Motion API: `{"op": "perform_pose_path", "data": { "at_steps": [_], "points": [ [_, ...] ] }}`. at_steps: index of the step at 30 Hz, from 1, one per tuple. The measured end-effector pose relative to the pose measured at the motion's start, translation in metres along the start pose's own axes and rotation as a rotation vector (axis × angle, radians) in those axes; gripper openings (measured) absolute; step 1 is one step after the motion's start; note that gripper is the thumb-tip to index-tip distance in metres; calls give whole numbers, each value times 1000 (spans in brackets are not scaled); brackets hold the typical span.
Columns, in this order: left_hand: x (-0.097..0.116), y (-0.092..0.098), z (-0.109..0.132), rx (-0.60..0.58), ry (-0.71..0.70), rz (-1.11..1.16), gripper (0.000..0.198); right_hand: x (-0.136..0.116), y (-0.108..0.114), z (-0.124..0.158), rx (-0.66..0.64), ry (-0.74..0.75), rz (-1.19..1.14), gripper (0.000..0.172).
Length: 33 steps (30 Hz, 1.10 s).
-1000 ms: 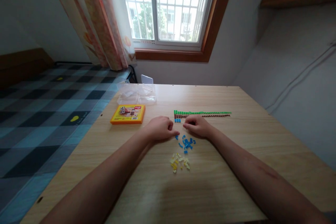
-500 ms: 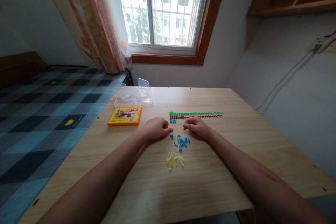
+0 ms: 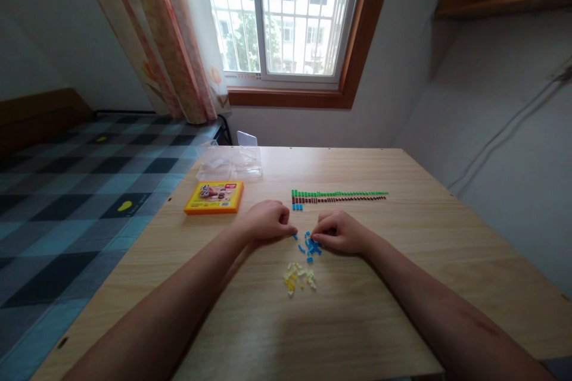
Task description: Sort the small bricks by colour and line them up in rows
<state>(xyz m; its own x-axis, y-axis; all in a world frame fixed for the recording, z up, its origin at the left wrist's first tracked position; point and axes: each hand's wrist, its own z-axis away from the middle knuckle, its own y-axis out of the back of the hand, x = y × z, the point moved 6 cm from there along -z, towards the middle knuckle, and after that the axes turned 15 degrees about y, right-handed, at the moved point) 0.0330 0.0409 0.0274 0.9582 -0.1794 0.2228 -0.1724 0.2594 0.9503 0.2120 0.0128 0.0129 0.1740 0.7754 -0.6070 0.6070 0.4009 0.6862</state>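
My left hand (image 3: 270, 220) rests on the wooden table with its fingers curled in. Its fingertips meet a small blue building block (image 3: 295, 237); whether they hold anything is hidden. Over the edge of a loose pile of blue building blocks (image 3: 311, 247), my right hand (image 3: 342, 232) has its thumb and index finger pinched together. What lies between those fingertips is too small to make out. Beyond the hands run a row of green blocks (image 3: 339, 193) and a row of brown blocks (image 3: 339, 199). A short row of blue blocks (image 3: 297, 207) lies at their left end.
Yellow and cream blocks (image 3: 295, 277) lie scattered nearer to me. An orange-yellow box (image 3: 214, 197) sits left of my left hand, with a clear plastic container (image 3: 229, 164) behind it. The table (image 3: 370, 333) borders a checked bed (image 3: 89, 214) on the left.
My right hand has moved from near the rows towards me, down to the blue pile. My left hand has shifted slightly nearer and now touches the separate blue block. The view has turned slightly.
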Motion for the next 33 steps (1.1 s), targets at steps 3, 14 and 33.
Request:
{"op": "perform_pose_path", "data": {
  "at_steps": [3,14,33],
  "points": [
    [-2,-1,-1,2,6,17,31,-5,-1,2,-4,11,46,18],
    [-4,-2,-3,-6,15,54,34,-6,-3,4,29,10,110,15],
    [-9,-2,-6,14,-43,119,20,8,7,5,95,-66,276,12]
  ]
}}
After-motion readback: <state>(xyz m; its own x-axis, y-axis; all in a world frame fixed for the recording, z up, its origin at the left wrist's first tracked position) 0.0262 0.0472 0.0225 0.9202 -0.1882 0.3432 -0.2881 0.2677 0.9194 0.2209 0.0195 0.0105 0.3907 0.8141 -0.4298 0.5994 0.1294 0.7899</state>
